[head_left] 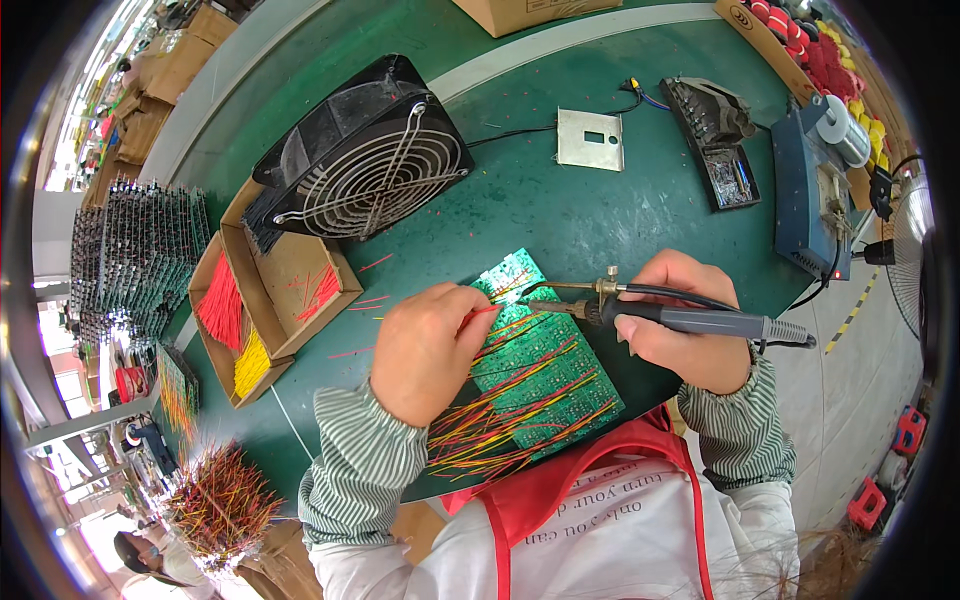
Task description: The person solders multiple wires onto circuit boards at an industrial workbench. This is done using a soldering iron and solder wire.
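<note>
Circuit board (535, 340), green, flat on the surface (660, 200), just in front of the apron (650, 445); loose wires (470, 435) trailing off toward lower left. Left hand (430, 345): grip pinched narrow, apparently on a red wire (487, 310) at the board's upper part. Right hand (690, 358): grip closed round the soldering iron (735, 325) — tip over or touching the board, cannot tell which. Board probably light, stiff, fragile at joints; best held by bare edges. Wire likely soft, springy — pinch close to the end.
</note>
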### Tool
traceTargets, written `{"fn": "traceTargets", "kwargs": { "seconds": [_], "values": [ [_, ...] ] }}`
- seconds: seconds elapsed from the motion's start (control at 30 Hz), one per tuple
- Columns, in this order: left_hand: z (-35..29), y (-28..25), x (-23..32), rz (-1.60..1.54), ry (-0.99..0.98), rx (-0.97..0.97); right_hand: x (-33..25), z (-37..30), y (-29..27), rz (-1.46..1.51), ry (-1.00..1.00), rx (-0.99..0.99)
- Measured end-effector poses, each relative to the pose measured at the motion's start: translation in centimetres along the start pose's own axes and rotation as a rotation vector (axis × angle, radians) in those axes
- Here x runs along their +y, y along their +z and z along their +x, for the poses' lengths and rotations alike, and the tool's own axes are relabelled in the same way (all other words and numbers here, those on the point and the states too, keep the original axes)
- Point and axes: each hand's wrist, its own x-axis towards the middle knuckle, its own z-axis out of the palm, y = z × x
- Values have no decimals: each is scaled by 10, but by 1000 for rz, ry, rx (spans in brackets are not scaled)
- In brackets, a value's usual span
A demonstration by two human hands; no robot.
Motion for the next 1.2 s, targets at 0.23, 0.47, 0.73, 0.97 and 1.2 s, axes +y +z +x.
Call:
{"fn": "traceTargets", "kwargs": {
  "seconds": [0.23,0.47,0.73,0.97,1.2],
  "values": [
    [6,4,-4,13,0,-15,5,5,3,9,10,-6],
    [7,4,-4,10,-19,-39,6,8,4,-18,27,-19],
    [6,-4,-2,24,-15,34,1,4,-4,9,-11,17],
    [18,7,8,-15,39,52,2,0,-15,20,50,51],
    [25,18,5,-28,28,11,2,4,-13,17,75,56]
  ]
}}
